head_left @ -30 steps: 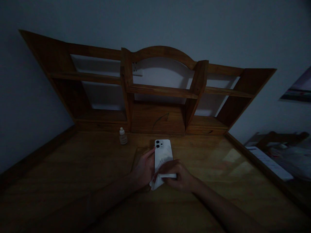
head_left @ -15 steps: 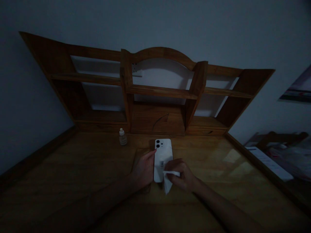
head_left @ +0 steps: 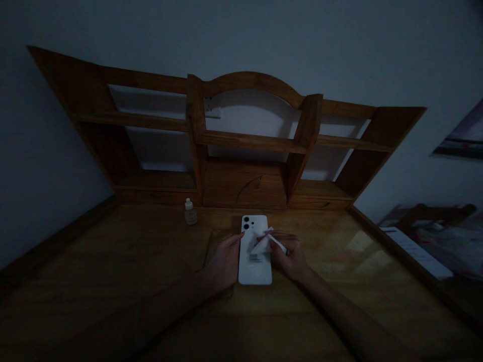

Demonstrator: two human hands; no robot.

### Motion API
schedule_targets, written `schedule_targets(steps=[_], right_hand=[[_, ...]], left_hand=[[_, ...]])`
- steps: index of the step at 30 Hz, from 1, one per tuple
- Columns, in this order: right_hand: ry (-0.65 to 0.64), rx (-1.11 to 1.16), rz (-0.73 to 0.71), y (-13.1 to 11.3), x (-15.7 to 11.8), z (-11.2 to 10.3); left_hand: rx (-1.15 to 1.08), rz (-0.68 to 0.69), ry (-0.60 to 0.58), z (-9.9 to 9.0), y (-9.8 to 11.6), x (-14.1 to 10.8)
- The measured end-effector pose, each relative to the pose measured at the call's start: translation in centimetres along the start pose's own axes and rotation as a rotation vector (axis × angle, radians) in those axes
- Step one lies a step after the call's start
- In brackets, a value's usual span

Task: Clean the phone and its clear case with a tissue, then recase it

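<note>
A white smartphone (head_left: 247, 274) lies back up on the wooden desk, its camera lenses at the far end and a small printed label lower down. My left hand (head_left: 223, 260) holds it along the left edge, fingertips near the lenses. In my right hand (head_left: 290, 257) a folded white tissue (head_left: 263, 246) is pinched, over the middle of the phone's back and partly covering it. Beneath my left hand a flat, thin-edged rectangular thing (head_left: 216, 235) shows; mostly hidden, its kind is unclear.
A small bottle with a white cap (head_left: 190, 213) stands left of the phone. Behind runs a wooden shelf unit (head_left: 249, 143) against the wall, with a power socket (head_left: 212, 108) behind it. Printed paper (head_left: 415, 251) and a plastic bag (head_left: 456, 244) lie beyond the desk's right edge.
My right hand has moved the tissue from the phone's lower right end up toward its middle, uncovering the lower corner. My left hand stays at the left edge.
</note>
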State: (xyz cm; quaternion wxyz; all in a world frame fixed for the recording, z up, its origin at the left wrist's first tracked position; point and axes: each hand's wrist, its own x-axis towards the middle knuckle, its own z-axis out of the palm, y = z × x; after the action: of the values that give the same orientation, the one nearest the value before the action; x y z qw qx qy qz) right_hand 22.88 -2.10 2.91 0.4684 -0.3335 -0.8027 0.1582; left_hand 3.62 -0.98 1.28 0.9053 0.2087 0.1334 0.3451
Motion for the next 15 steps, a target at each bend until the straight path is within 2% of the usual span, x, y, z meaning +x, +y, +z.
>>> schedule_targets(steps=[3,6,15], right_hand=[[0.063,-0.053,0.009,0.54,0.19,0.05],[0.074,-0.113,0.035,0.71,0.42,0.21],[-0.004,-0.246,0.076,0.89,0.75,0.0]], left_hand=[[-0.003,0.025,0.023,-0.07,-0.15,0.24],[0.006,0.025,0.069,0.18,-0.19,0.3],[0.044,-0.027,0.132,0.13,-0.34,0.39]])
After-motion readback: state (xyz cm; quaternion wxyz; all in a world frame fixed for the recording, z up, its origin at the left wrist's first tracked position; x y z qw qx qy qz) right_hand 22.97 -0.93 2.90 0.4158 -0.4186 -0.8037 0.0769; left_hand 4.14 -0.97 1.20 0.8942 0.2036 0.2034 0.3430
